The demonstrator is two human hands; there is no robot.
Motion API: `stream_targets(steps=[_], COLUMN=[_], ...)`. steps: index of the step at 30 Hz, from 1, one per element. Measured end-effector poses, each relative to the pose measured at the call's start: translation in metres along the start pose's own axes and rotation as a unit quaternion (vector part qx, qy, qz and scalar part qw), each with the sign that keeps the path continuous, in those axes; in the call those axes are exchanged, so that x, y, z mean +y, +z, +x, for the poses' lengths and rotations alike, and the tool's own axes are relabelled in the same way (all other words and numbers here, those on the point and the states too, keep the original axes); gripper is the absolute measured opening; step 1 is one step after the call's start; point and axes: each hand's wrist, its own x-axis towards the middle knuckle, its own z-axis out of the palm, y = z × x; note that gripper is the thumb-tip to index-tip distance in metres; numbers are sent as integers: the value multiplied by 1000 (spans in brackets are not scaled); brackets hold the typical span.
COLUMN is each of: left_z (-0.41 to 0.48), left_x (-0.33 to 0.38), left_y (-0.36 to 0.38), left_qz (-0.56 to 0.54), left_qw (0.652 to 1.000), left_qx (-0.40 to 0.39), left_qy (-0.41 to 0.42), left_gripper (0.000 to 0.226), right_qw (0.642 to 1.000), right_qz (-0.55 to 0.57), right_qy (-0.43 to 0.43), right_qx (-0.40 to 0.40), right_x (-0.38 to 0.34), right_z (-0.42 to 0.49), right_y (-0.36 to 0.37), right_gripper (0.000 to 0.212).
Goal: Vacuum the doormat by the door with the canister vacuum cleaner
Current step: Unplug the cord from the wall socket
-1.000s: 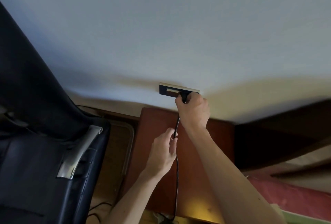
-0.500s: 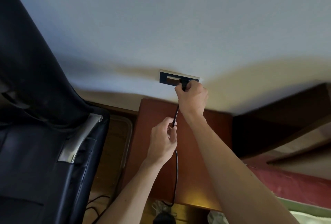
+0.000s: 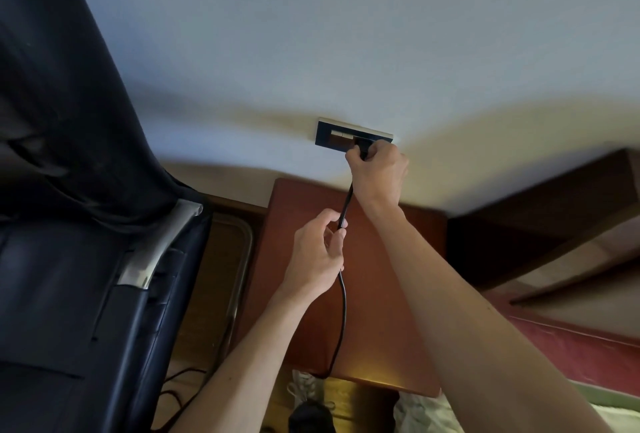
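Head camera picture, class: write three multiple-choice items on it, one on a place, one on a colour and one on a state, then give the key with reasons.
1. Where is the socket plate? A on a door; B on the wall above the red-brown top; C on the ceiling.
2. What colour is the cord? A white; B yellow; C black.
3. What is the left hand doing? A pinching the cord; B hanging idle; C pressing flat on the wall.
Key: 1 B, the plate sits on the pale wall just over the top's far edge. 2 C, it shows dark against the wood. 3 A, thumb and fingers close on the cord below the right hand, which grips the plug.
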Motion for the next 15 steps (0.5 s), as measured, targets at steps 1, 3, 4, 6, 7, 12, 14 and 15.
stream_targets(steps=[1,3,4,6,7,12,14,15], left_z=[-1,-9,-19,-49,-62,-95,-111,-120], left_x=[-2,-12,-21,-43,-51,-59,-54,-51], left_y=[-1,-1,-2,-2,-4,-13,-18,-21], left_qz=[-2,23,43,39,22,-20,-28,-28], left_qw=[1000,999,998,995,994,997,998,998], left_qx=[-2,-26,-50,-88,-96,-73,-58,-49], left_qy=[-2,-4,-8,-30,-40,-24,1,13], left_gripper=[10,10,10,10,10,13,13,13], right_qw=[1000,1000,1000,999,998,999,999,999], right_qz=[-1,3,-1,-5,5,33,38,36], right_qy=[0,-3,-3,16,29,14,4,4], right_qx=[2,-11,-24,-51,-59,-18,1,9], right_x=[-1,6,13,32,40,35,23,18], right_z=[-3,-17,-32,-67,-81,-114,-129,-137], right_y=[0,1,2,2,0,-10,-21,-27], right_gripper=[35,32,30,30,30,31,29,28])
